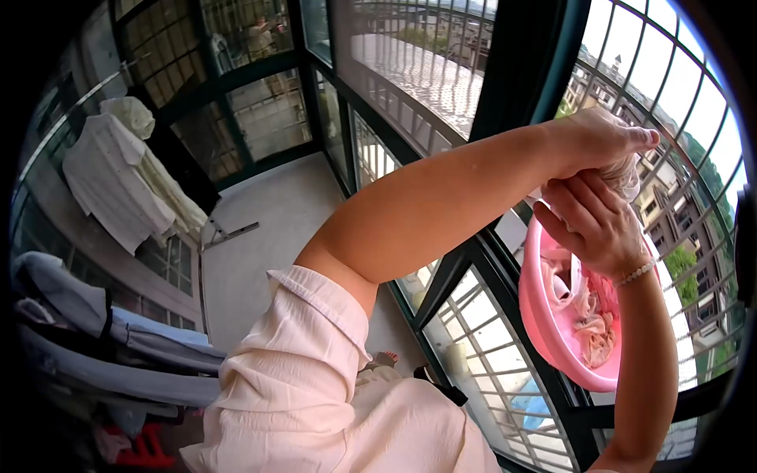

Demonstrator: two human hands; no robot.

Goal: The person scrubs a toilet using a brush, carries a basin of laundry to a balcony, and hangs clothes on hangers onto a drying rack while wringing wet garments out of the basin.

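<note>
Both of my hands are together at the upper right, above a pink basin. My left hand reaches across from the left and is closed on a thin, pale, bunched cloth. Just below it, my right hand, with a beaded bracelet at the wrist, has its fingers wrapped round the same cloth. Much of the cloth is hidden between the hands. Inside the basin lie pink and peach clothes, partly behind my right hand and forearm.
Barred windows in dark green frames run along the right. White garments hang from a rail at the left. More clothes in grey and blue hang at the lower left, above a red object. A pale floor shows between.
</note>
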